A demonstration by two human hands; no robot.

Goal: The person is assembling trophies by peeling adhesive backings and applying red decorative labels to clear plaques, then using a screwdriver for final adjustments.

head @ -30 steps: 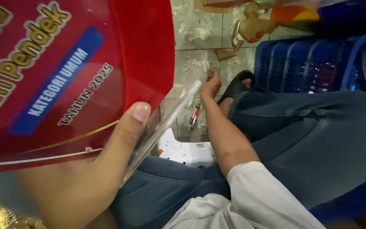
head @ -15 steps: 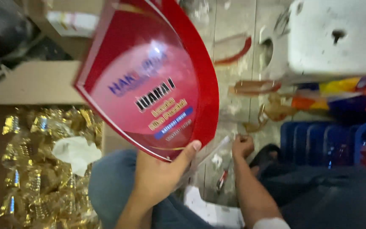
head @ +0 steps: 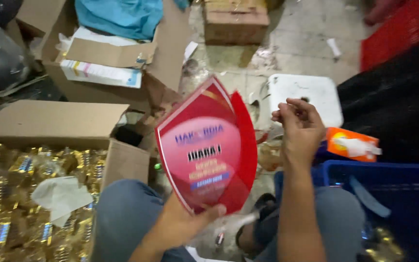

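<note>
My left hand (head: 183, 225) grips the lower edge of a red, curved acrylic award plaque (head: 207, 145) with printed lettering on its face, holding it upright over my knees. A bit of clear plastic film (head: 224, 225) hangs below the plaque near my fingers. My right hand (head: 299, 128) is raised to the right of the plaque, fingers curled and pinched together; I cannot tell whether anything small is between them.
A cardboard box (head: 49, 126) of gold trophy parts (head: 20, 194) sits at the left with crumpled white paper (head: 61, 194) on top. Open cardboard boxes (head: 107, 53) lie behind. A white stool (head: 306, 92), a blue crate (head: 394, 204) and an orange packet (head: 352, 144) are at the right.
The plaque has moved away from the camera and lower. My right hand has risen from the floor to beside the plaque. The view has tilted up over the boxes.
</note>
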